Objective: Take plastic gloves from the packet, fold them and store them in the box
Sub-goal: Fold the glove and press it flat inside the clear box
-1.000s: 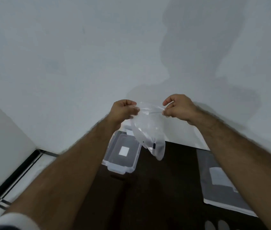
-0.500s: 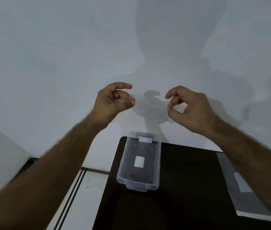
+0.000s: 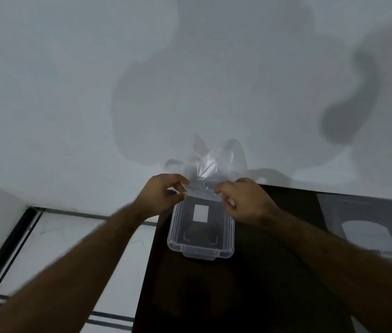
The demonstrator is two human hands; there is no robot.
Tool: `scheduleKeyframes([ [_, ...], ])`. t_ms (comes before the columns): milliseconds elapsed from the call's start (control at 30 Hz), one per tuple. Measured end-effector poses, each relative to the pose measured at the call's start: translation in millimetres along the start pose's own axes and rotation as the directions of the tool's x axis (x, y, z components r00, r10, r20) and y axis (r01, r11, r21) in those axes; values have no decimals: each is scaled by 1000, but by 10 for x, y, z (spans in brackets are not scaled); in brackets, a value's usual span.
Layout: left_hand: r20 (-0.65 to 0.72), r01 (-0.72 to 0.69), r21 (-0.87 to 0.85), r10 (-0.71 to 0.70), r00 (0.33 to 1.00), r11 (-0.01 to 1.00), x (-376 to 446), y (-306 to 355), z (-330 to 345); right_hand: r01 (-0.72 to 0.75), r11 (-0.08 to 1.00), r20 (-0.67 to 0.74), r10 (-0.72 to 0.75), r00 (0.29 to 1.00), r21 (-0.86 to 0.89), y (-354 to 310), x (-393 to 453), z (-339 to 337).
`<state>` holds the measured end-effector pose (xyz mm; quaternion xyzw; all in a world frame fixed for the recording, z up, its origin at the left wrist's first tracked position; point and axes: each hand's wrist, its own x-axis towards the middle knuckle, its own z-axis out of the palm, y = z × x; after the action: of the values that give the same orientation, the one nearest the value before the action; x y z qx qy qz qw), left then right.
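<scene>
A clear plastic glove (image 3: 214, 162) is stretched between both hands, its loose part flaring up and away toward the wall. My left hand (image 3: 161, 194) pinches its left edge and my right hand (image 3: 240, 200) pinches its right edge. Both hands hover over the far end of a clear plastic box (image 3: 201, 246), which lies on a dark table (image 3: 250, 296) with a white label showing through its bottom. The glove packet (image 3: 368, 227), grey with a white panel, lies flat at the table's right side.
A pale wall rises directly behind the table. To the left of the table is a light tiled floor (image 3: 70, 248) with dark lines. The table's left edge runs just left of the box.
The hands came down from in front of the wall to just above the box's far end. The glove, hanging downward a second ago, now flares upward between the pinching fingers.
</scene>
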<state>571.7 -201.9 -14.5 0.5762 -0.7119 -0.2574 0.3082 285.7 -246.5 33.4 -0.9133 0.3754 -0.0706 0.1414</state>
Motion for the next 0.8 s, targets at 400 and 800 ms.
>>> scheduleKeyframes([
  [400, 353, -367, 375, 235, 906, 851, -109, -404, 503, 28, 983, 377, 44, 925, -184, 15, -181, 764],
  [800, 659, -552, 580, 52, 750, 599, 106, -193, 753, 149, 945, 537, 33, 843, -292, -110, -125, 927],
])
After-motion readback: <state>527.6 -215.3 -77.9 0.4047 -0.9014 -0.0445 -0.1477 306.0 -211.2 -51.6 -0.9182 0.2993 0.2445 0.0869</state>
